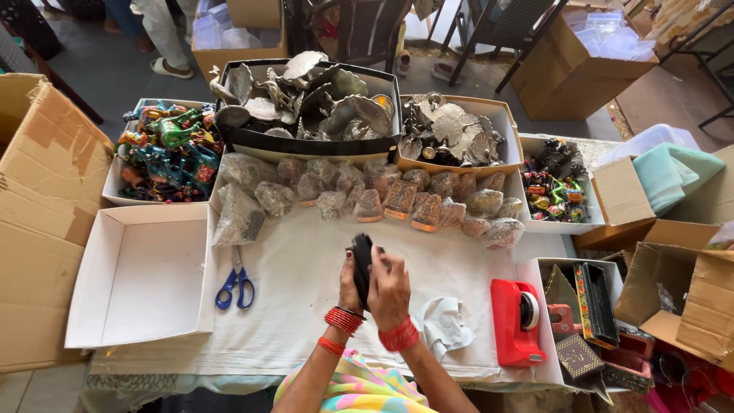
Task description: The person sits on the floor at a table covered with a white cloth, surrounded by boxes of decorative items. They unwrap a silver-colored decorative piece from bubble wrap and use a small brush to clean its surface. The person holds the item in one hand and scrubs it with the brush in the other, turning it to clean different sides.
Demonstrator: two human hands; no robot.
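Note:
My left hand (350, 284) and my right hand (389, 289) are raised together above the white-covered table (306, 306). Both clasp a small dark object (362, 256) that stands upright between them. The left fingers wrap its left side and the right palm covers its right side, so most of its shape is hidden. Red bangles sit on both wrists. A crumpled white cloth (443, 325) lies just right of my right wrist.
Blue-handled scissors (235, 284) lie to the left beside an empty white box (141, 275). A red tape dispenser (516, 321) stands to the right. Behind are plastic-wrapped items (382, 195), trays of metal figures (306, 99) and painted figurines (168, 149). Cardboard boxes (46, 199) flank both sides.

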